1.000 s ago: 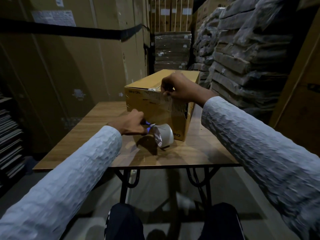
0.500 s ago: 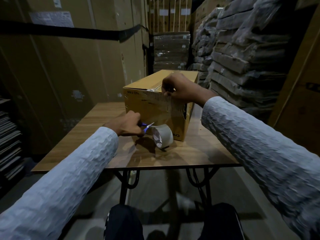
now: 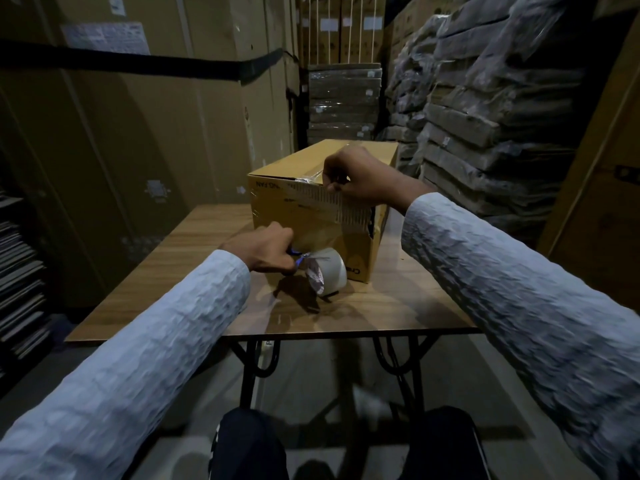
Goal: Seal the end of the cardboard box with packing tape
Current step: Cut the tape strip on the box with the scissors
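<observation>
A cardboard box [image 3: 277, 206] lies on a wooden table [image 3: 408, 306], one end facing me. Clear packing tape [image 3: 311, 233] runs from the box's top edge down this end to a white tape roll [image 3: 330, 275], which sits by the box's foot. My right hand [image 3: 363, 178] pinches the tape at the top edge, where a torn strip of corrugated card shows. My left hand [image 3: 259, 252] grips a small blue-handled tool [image 3: 298, 259], its metal tip at the tape just beside the roll.
Tall cardboard cartons stand close on the left. Wrapped stacks of flat packs [image 3: 485, 116] rise at the right and behind the box. Dark shelves [image 3: 17, 271] fill the left edge. My knees show under the table's near edge, between its black metal legs [image 3: 249, 368].
Almost nothing has moved. My left hand keeps the tool at the tape by the roll, and my right hand stays on the box's top edge.
</observation>
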The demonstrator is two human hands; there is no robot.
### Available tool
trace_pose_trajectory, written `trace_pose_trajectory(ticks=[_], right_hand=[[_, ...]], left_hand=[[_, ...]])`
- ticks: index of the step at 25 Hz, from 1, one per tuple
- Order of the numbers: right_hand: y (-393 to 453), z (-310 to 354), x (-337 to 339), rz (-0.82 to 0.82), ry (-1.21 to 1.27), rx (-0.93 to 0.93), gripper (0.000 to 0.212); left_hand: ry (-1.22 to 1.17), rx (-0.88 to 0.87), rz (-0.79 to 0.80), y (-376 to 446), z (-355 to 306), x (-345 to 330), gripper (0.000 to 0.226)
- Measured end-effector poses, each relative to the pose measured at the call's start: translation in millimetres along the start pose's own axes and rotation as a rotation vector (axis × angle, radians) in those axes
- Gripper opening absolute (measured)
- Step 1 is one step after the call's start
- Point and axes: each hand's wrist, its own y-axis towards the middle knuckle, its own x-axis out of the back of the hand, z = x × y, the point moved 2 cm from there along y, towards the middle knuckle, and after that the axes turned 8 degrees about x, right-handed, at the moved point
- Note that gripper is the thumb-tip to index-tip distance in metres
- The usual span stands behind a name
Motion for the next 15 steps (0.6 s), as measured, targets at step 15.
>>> trace_pose_trajectory(ticks=[15], right_hand=[[-1.4, -4.7, -0.7, -0.01, 0.0, -0.006, 0.013]], left_hand=[[0.089, -0.018, -0.034, 2.1, 0.2, 4.2, 0.016]])
